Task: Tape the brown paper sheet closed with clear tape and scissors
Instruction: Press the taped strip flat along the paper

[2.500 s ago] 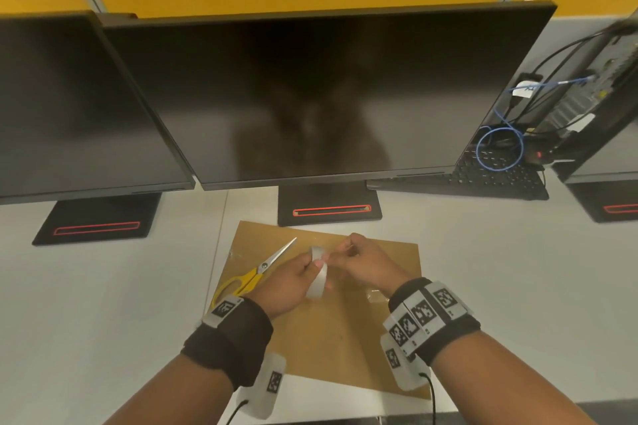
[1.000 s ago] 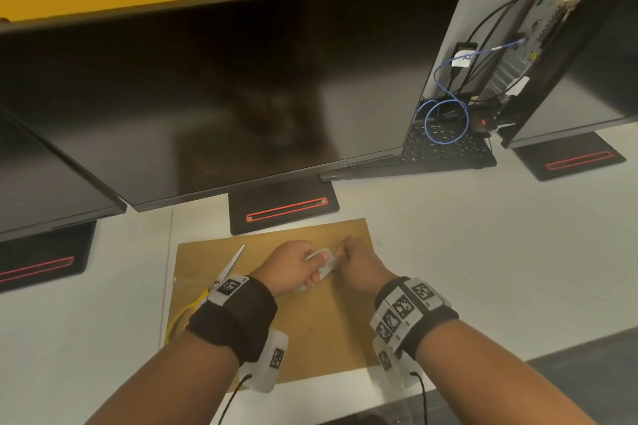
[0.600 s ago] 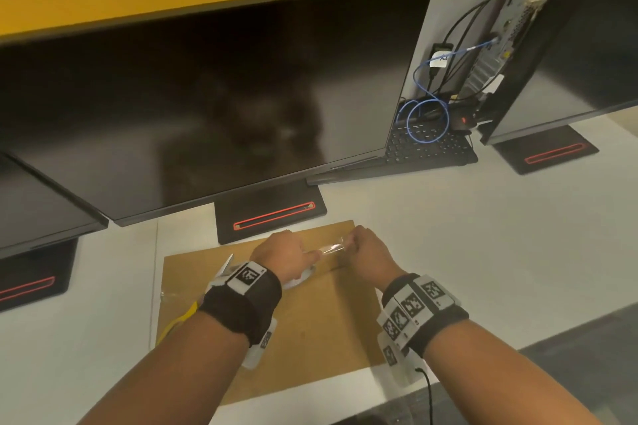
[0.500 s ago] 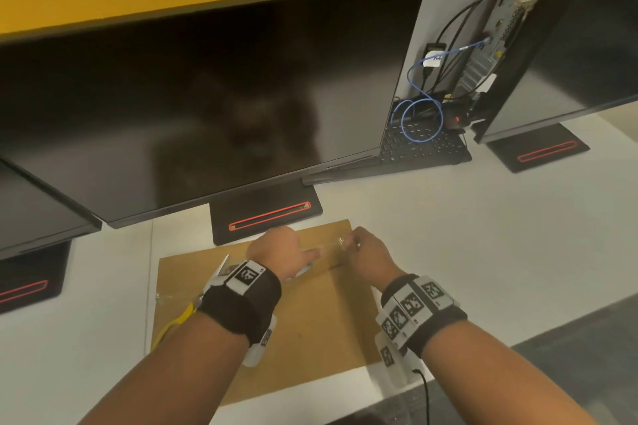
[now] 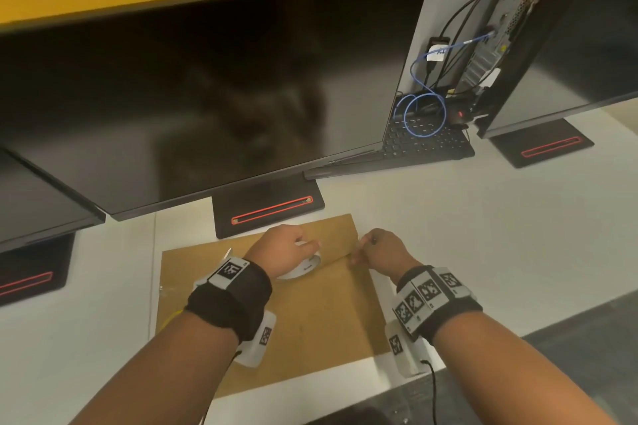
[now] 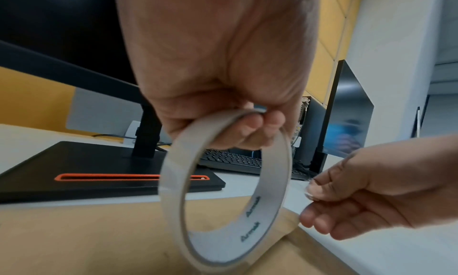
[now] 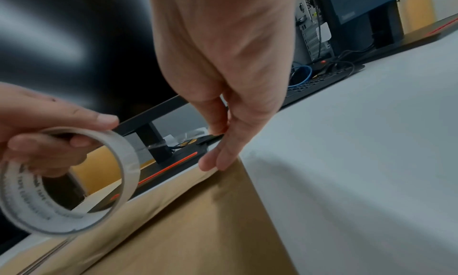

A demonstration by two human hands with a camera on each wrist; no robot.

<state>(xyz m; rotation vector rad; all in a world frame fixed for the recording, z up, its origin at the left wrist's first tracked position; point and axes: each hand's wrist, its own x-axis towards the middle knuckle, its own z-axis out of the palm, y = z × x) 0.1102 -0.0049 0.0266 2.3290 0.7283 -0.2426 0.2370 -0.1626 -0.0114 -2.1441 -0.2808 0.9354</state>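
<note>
The brown paper sheet (image 5: 310, 321) lies flat on the white desk. My left hand (image 5: 307, 247) grips the clear tape roll (image 5: 303, 267) upright, just above the paper's far middle. In the left wrist view, thumb and fingers curl round the tape roll (image 6: 173, 181) at its top. My right hand (image 5: 360, 250) pinches the free tape end (image 6: 310, 189) over the sheet's right edge, and a short clear strip (image 7: 156, 146) runs back to the roll. The yellow-handled scissors (image 5: 174, 315) lie on the sheet's left part, mostly hidden under my left wrist.
A large dark monitor (image 5: 207, 86) overhangs the desk, its black stand base (image 5: 269, 214) touching the sheet's far edge. A black keyboard (image 5: 424, 145), blue cable and PC tower (image 5: 559, 28) sit at the back right. The desk's near edge (image 5: 345, 386) runs just below the sheet.
My hands were together at the roll; the right hand has since drawn the tape end rightward to the sheet's right edge. The roll has dropped closer to the paper. My head has turned right.
</note>
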